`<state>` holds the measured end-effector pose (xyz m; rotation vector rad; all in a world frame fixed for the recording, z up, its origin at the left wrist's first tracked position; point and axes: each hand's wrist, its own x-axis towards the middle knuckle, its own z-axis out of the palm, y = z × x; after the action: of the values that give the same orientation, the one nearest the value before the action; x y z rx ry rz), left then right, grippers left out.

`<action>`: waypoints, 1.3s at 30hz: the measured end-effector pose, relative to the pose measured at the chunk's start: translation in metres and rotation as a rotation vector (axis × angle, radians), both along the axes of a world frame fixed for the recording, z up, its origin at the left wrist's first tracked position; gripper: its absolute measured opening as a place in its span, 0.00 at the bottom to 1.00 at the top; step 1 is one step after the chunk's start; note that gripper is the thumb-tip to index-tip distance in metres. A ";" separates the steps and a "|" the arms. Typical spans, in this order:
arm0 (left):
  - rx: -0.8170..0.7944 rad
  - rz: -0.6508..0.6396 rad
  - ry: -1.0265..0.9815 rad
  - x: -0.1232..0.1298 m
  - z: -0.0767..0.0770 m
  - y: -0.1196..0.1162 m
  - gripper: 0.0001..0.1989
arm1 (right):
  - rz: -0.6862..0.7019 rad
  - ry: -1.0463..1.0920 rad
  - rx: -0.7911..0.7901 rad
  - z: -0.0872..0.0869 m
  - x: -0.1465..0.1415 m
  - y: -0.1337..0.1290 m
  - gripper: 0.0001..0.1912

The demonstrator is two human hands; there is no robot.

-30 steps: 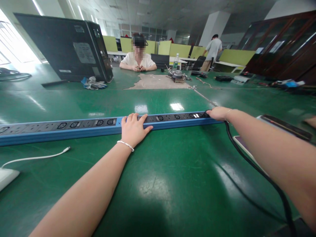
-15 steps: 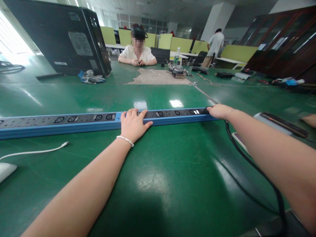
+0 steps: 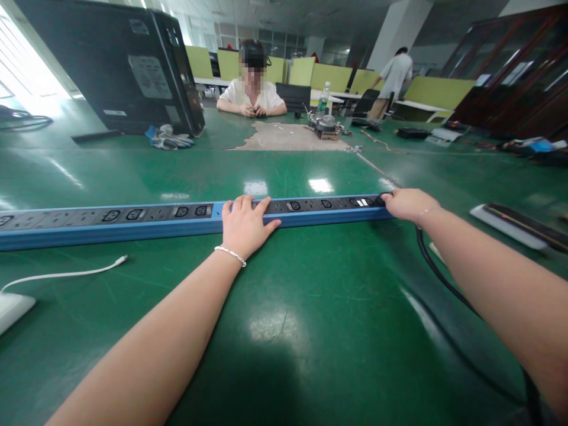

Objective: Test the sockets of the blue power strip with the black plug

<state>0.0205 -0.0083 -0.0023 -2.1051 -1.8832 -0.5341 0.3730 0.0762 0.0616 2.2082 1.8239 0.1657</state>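
Note:
A long blue power strip (image 3: 195, 234) with black sockets lies across the green table in front of me. My left hand (image 3: 246, 222) rests flat over its middle, fingers spread across the top and thumb out to the right along the near edge. At the strip's right end my right hand (image 3: 410, 204) is closed around a black plug (image 3: 381, 199), which sits against the last socket. Most of the plug is hidden by my fingers, so how deep it sits cannot be seen. From that hand a black power cord (image 3: 439, 278) hangs down behind my right forearm.
A white cable (image 3: 66, 276) lies at the left. Farther back stand a black computer case (image 3: 119, 71), work gloves (image 3: 168, 138), a bottle (image 3: 323, 99) and a metal part (image 3: 326, 124). Flat devices (image 3: 510, 228) lie at right. One person sits opposite; another stands behind.
The whole view has shifted slightly, so things appear a little farther right. Both hands keep their places on the strip and plug. The cord shows less beside my right forearm.

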 end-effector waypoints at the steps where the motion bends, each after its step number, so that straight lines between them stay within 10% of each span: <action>1: 0.000 -0.002 -0.002 0.000 0.000 0.000 0.29 | -0.029 0.007 -0.011 0.002 -0.001 0.001 0.26; 39: 0.016 -0.010 0.002 0.000 0.001 -0.001 0.28 | 0.009 0.173 -0.083 0.022 0.012 -0.009 0.26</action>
<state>0.0201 -0.0090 -0.0013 -2.1046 -1.8626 -0.5480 0.3850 0.0671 0.0840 2.2173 1.8915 -0.1013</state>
